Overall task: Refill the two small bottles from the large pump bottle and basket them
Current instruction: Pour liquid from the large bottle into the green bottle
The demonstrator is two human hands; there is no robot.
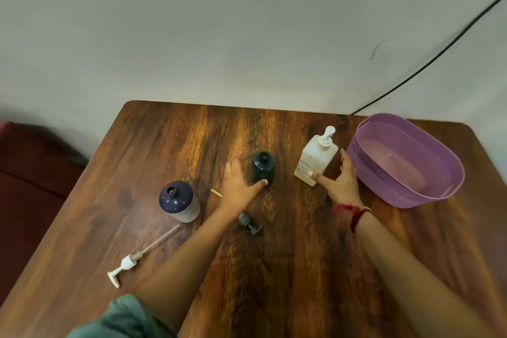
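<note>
A small dark bottle [264, 164] stands uncapped mid-table. My left hand [238, 186] is spread just left of it, with the thumb tip touching its front. A second small bottle [179, 202], navy on top and pale below, stands uncapped further left. The large white pump bottle [315, 159] stands to the right with its pump on. My right hand [340, 181] is open beside it: the thumb rests on its lower front and the fingers reach up its right side. The empty purple basket [439, 186] sits at the far right.
A white pump head with a long tube [129, 261] lies near the left front. A small dark pump head [249, 223] lies between my forearms. A short yellow stick [216, 192] lies by my left hand. A wall backs the wooden table [288, 269].
</note>
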